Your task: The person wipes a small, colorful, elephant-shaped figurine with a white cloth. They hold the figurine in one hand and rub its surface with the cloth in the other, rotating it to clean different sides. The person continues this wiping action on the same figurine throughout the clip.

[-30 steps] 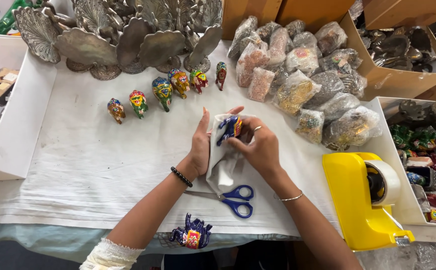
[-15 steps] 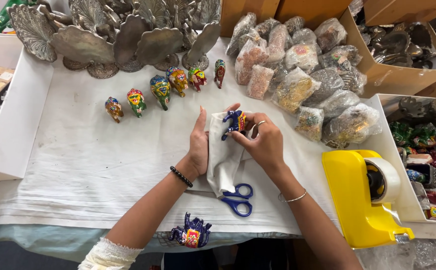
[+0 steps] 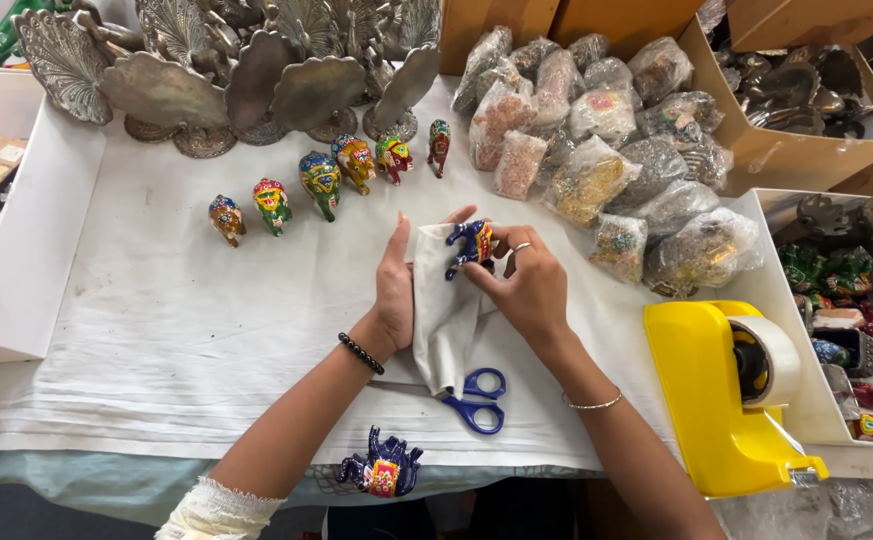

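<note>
Head view: the left hand [image 3: 396,290] grips a white cloth [image 3: 443,320] from its left side. The right hand [image 3: 528,288] pinches a blue painted elephant figurine [image 3: 470,245] at its fingertips, against the cloth's top

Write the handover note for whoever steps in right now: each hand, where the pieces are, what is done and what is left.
Left hand: backs the white cloth, which hangs down to the table.
Right hand: holds the blue painted elephant against the cloth.
On the table: six painted elephants in a row, blue-handled scissors partly under the cloth, a yellow tape dispenser to the right, another blue elephant at the near edge.
Done: elephant laid on the cloth.
Left: it is not yet covered; nothing is taped.
</note>
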